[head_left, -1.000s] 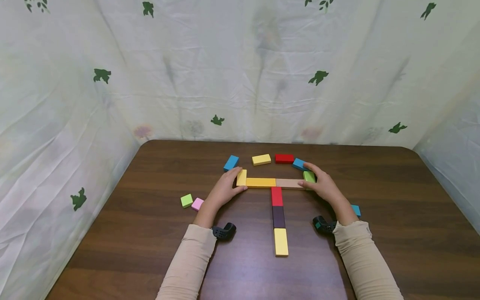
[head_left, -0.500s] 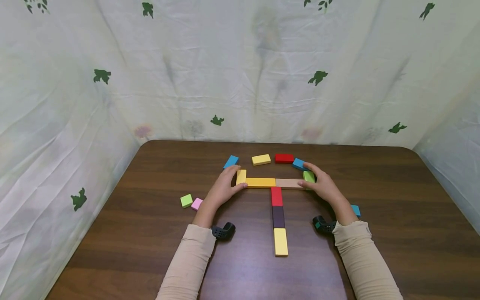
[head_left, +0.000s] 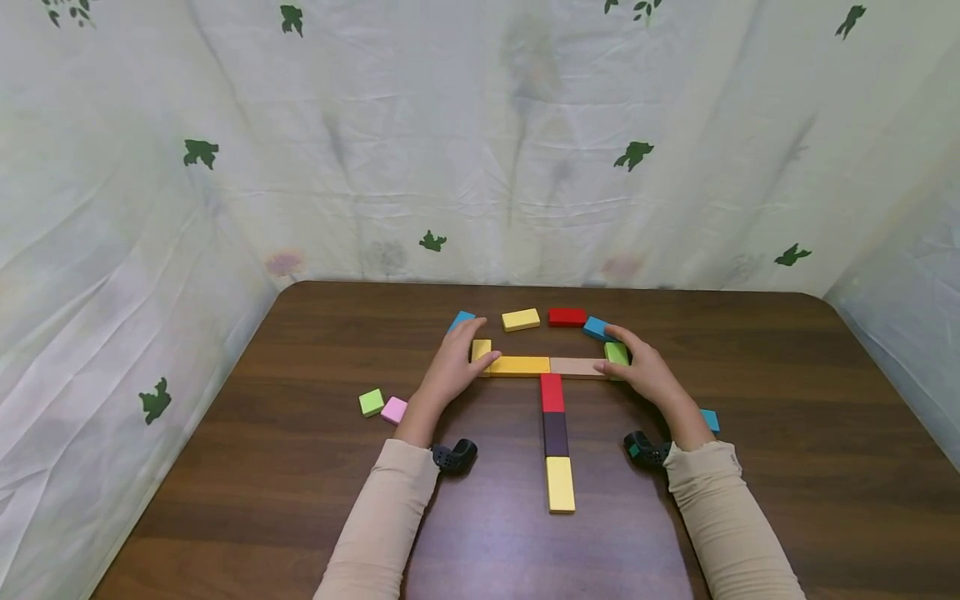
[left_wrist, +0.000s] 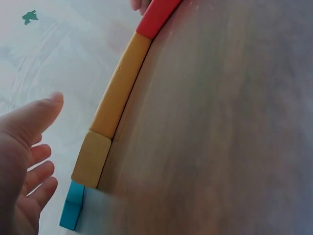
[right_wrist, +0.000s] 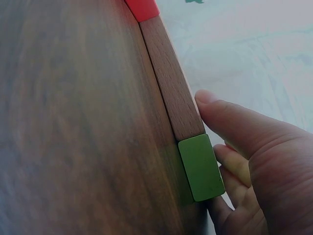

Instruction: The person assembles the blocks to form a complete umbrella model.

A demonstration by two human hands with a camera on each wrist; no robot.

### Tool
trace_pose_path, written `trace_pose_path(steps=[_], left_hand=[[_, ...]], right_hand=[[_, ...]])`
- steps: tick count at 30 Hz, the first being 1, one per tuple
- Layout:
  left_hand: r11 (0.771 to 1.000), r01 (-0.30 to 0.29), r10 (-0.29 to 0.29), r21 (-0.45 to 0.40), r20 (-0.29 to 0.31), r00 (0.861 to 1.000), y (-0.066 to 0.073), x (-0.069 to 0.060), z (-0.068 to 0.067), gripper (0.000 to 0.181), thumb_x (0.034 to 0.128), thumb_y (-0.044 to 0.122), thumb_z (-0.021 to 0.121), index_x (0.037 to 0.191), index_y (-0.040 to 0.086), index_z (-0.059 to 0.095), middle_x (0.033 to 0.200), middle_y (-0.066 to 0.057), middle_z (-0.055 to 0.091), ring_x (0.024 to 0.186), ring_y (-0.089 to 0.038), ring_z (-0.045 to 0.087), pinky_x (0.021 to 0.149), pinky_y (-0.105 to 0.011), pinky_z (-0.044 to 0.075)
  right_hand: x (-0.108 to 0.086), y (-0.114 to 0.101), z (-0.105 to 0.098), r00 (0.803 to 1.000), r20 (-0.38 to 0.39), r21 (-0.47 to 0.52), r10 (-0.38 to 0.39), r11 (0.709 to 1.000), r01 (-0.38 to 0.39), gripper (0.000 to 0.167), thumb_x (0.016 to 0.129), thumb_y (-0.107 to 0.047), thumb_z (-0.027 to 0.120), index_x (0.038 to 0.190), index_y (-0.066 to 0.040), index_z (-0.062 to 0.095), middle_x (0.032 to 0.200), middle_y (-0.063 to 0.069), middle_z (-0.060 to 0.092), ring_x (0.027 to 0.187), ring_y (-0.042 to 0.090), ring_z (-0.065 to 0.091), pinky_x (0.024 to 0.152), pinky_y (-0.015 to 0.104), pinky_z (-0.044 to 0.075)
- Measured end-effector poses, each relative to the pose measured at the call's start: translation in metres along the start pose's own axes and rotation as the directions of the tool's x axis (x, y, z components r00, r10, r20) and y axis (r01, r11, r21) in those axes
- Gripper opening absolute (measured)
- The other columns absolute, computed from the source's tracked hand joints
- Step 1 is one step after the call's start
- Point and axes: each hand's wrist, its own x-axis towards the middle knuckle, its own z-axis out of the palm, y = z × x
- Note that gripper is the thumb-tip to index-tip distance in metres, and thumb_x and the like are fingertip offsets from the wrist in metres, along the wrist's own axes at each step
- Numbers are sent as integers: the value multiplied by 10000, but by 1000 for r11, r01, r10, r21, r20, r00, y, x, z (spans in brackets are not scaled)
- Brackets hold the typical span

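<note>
In the head view, my left hand [head_left: 455,361] hovers above the left end of a block row, with thumb and fingers apart. Under it lies a pale yellow block [head_left: 482,346], partly hidden; the left wrist view shows the hand clear of this yellow block [left_wrist: 92,159]. An orange-yellow block [head_left: 519,366] and a plain wooden block [head_left: 576,367] continue the row. My right hand [head_left: 651,371] rests at its right end, around a green block [head_left: 617,352], with the thumb by the plain wooden block [right_wrist: 171,81] and fingers beside the green block [right_wrist: 201,167].
A red block [head_left: 552,392], a dark purple block [head_left: 556,434] and a yellow block [head_left: 560,484] form a stem toward me. Behind the row lie a yellow block [head_left: 521,320], a red block [head_left: 567,317] and blue blocks [head_left: 597,327]. Small green [head_left: 371,402] and pink [head_left: 394,409] blocks sit left.
My left hand has come away from the pale yellow block at the row's left end, shifting slightly up and right. The right hand stays in place; the blocks have not visibly moved.
</note>
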Motion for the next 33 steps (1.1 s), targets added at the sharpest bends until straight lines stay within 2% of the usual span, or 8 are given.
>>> trace_pose_path(steps=[10, 17, 24, 33], left_hand=[[998, 38, -38, -42, 1, 999, 6, 22, 5, 608, 848, 326, 619, 1332, 35, 391, 1329, -108, 411, 1234, -219, 344, 1002, -349, 280], [996, 89, -88, -25, 42, 995, 8, 37, 7, 603, 851, 323, 615, 1343, 60, 386, 1334, -95, 404, 1227, -211, 359, 990, -348, 302], [990, 136, -132, -45, 72, 989, 2, 47, 11, 558, 862, 269, 612, 1338, 69, 399, 1309, -86, 431, 1211, -202, 378, 985, -334, 304], [984, 170, -162, -60, 113, 980, -3, 57, 16, 532, 857, 258, 618, 1323, 80, 434, 1277, -78, 473, 1186, -199, 412, 971, -335, 324]], right_hand=[[0, -2, -1, 1000, 0, 9, -4, 1000, 4, 762, 810, -405, 638, 1413, -114, 276, 1409, 148, 296, 1237, 344, 285, 954, 519, 258], [0, -1, 0, 1000, 1, 0, 3, 1000, -3, 765, 807, -413, 637, 1414, -119, 276, 1411, 145, 296, 1243, 343, 279, 961, 523, 250], [1, 0, 1, 1000, -2, -1, 13, 1000, -13, 768, 800, -423, 639, 1412, -128, 281, 1408, 141, 300, 1236, 339, 284, 959, 520, 255], [0, -2, 0, 1000, 2, 7, 5, 1000, -5, 756, 809, -396, 642, 1412, -121, 280, 1411, 143, 295, 1243, 342, 279, 959, 517, 254]])
